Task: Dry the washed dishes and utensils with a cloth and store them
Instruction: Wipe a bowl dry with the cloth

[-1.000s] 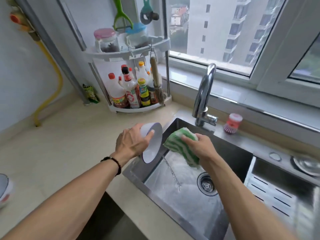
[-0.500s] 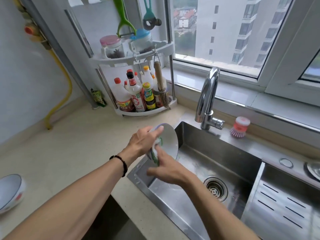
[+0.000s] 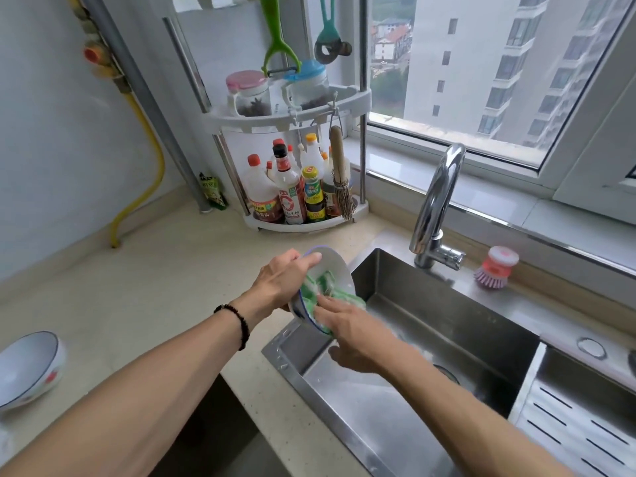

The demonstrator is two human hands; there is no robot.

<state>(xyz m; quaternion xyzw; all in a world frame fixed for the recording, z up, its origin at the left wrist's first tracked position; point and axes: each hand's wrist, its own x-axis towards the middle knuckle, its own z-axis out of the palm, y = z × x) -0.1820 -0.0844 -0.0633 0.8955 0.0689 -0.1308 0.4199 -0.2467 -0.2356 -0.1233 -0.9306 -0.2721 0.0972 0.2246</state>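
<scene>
Over the steel sink's [image 3: 395, 304] left edge, the left hand [image 3: 278, 282] grips a tilted, blue-rimmed white ceramic dish [image 3: 335, 270] by its rim. The right hand [image 3: 347, 330] presses a soft green-and-white striped cloth [image 3: 318, 287] into it. Likely wet, slippery and breakable; the rim seems the safest hold.

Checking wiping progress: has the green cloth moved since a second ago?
Yes. The green cloth went left from over the sink into the bowl.
</scene>
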